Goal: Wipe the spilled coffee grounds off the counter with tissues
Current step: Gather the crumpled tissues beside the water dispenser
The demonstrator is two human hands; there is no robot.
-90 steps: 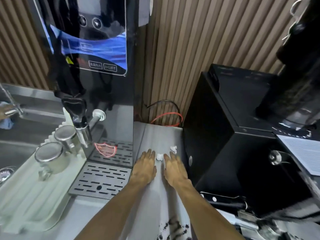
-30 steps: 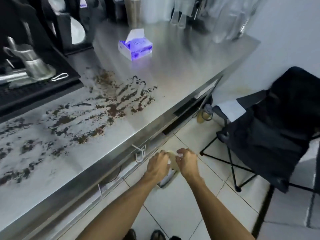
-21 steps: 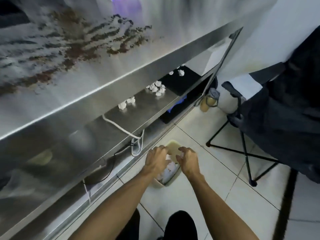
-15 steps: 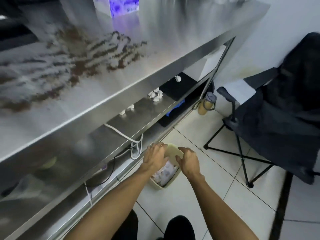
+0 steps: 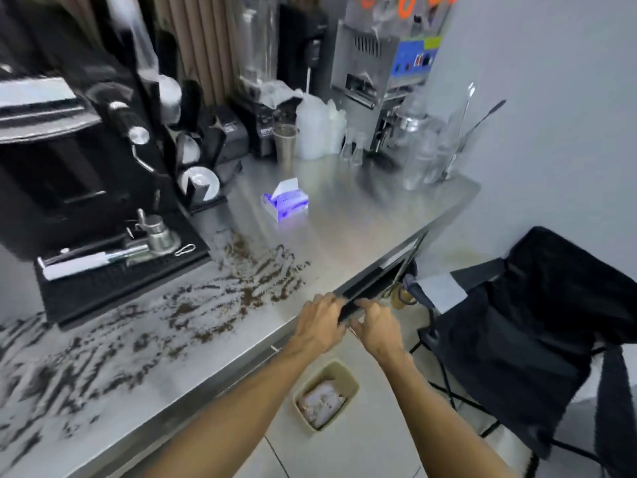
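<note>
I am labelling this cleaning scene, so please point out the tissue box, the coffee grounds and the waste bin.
tissue box (image 5: pixel 286 205): head view, on its purple body.
coffee grounds (image 5: pixel 249 295): head view, on a dense brown patch.
waste bin (image 5: pixel 346 376): head view, on its inner wall near the far rim.

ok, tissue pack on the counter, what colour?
The tissue pack is purple-blue, a white tissue poking out the top; head view shows it best.

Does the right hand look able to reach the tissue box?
Probably yes: the right hand is by the counter, and only flat steel with coffee grounds lies between it and the tissue box.
</note>
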